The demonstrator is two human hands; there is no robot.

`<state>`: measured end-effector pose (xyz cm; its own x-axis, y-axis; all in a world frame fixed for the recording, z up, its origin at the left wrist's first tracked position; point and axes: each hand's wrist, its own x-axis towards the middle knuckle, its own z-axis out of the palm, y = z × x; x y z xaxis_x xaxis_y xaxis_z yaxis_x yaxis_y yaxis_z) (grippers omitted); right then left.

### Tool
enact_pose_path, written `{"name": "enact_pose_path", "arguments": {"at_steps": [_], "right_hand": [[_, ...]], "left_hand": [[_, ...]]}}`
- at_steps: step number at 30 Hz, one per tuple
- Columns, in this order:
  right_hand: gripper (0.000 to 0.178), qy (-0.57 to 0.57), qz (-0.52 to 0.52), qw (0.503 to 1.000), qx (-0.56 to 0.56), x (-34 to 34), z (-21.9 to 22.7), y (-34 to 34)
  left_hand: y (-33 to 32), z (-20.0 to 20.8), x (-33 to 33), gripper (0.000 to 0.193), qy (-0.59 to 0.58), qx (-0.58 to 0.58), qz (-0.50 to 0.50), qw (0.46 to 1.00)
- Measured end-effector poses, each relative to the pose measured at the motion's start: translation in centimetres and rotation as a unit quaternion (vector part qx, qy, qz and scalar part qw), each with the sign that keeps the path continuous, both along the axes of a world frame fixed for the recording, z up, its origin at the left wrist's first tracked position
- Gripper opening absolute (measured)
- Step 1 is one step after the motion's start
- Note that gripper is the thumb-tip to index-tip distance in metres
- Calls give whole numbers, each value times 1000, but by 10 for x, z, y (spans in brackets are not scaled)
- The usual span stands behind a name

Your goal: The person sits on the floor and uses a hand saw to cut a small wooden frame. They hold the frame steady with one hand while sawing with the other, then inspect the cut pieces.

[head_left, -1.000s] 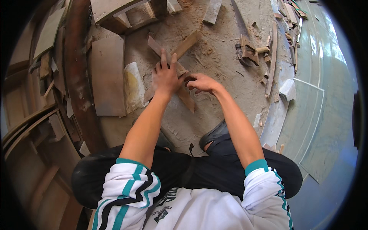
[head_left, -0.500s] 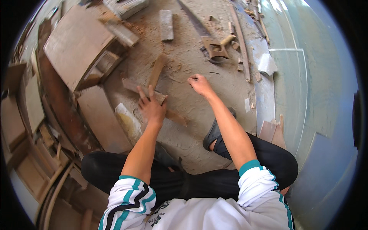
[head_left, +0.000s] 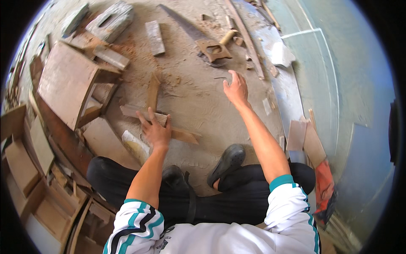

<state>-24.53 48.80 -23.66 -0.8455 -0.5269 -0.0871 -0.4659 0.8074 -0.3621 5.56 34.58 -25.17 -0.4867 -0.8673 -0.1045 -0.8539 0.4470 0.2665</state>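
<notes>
My left hand (head_left: 156,134) grips a short wooden block (head_left: 131,111), its fingers spread over the top and the thumb near the right end. That block lies across a longer wooden strip (head_left: 153,89), whose pointed end shows below on the right. My right hand (head_left: 237,89) is stretched out over the floor, fingers apart, with nothing seen in it. Beside its fingertips lies a thin dark piece (head_left: 220,78), like a nail or wire. A handsaw (head_left: 213,50) with a wooden handle rests just beyond. Behind the saw handle are a wooden tool handle (head_left: 229,37) and a dark metal part.
A wooden box-like piece (head_left: 67,80) and stacked boards (head_left: 105,139) crowd the left. Grey blocks (head_left: 111,20) and a small slab (head_left: 155,38) lie at the back. A long strip (head_left: 247,40) and glass-like sheets (head_left: 315,84) run along the right. My shoes (head_left: 226,163) are close in front.
My right hand has moved from the middle toward the saw and the thin dark piece, and its closed fingers have opened. The left hand stays on the block. The whole view has shifted.
</notes>
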Motion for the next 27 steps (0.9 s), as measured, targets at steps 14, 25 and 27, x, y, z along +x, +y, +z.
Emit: {"name": "enact_pose_path", "arguments": {"at_steps": [14,25,27], "right_hand": [[49,89,120,980,-131,-50,-30,-83],[68,31,-103,989,99,-160,-61,43],[57,101,-86,990,54,-149,-60,39]], "left_hand": [[2,11,-7,84,-23,-11,10,1000],[4,7,-4,84,-29,-43,-2,999],[4,9,-6,83,-31,-34,-1,999]]}}
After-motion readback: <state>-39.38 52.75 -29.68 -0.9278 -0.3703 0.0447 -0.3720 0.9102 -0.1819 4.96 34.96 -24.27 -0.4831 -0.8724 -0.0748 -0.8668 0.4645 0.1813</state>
